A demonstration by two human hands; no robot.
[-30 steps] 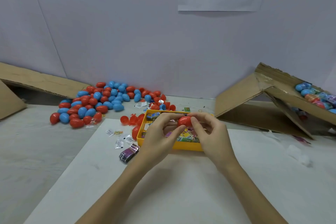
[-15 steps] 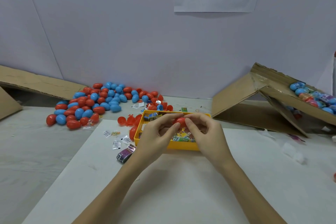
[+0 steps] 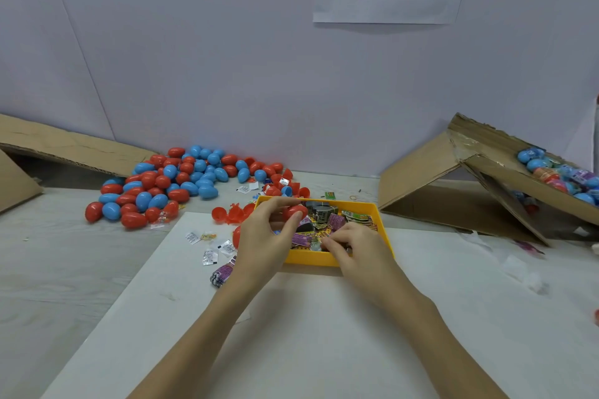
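We are pinching the red plastic egg (image 3: 293,212) in our left grip (image 3: 265,236) above the yellow tray (image 3: 385,236) near the table's far edge, our right grip (image 3: 353,249) curling into the printed packets (image 3: 335,220), its hold unclear, aiming to single out one.

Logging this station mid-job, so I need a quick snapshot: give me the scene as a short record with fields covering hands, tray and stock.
left hand: grips a red egg above the yellow tray
right hand: fingers curled down among the packets in the tray; cannot tell if it pinches one
loose stock: pile of red and blue eggs on the table, far left
right side: cardboard box with wrapped eggs on its flap
work surface: white board
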